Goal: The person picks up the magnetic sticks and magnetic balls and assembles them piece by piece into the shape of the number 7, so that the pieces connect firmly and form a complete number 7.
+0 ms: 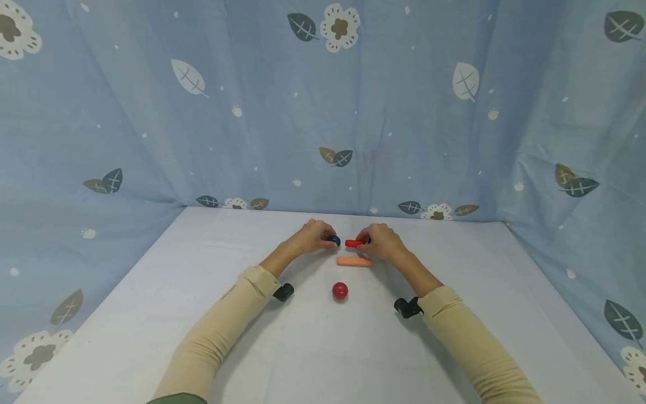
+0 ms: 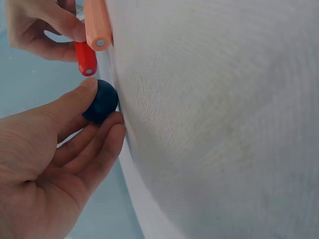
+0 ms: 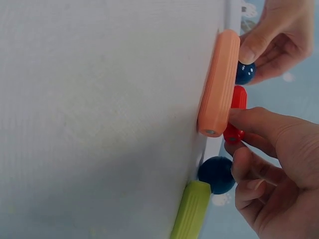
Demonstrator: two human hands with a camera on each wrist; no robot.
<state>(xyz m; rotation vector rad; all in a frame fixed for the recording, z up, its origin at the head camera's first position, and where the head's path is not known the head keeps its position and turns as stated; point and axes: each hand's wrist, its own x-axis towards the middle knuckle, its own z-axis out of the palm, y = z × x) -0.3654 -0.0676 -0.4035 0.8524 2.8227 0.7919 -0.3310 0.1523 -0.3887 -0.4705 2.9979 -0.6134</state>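
Between thumb and fingers, my left hand pinches a dark blue ball low over the white table. My right hand holds a short red ribbed rod by thumb and fingertips, its free end pointing at the blue ball with a small gap between. On the table just in front of both hands lies an orange ribbed rod. The right wrist view also shows a second dark blue ball close by the right hand's lower fingers. A yellow-green rod is at that ball, mostly hidden in the head view.
A shiny red ball sits on the white tabletop, nearer to me than the orange rod. Blue patterned cloth rises behind the table and along both sides. Black cameras jut from both wrists above the table.
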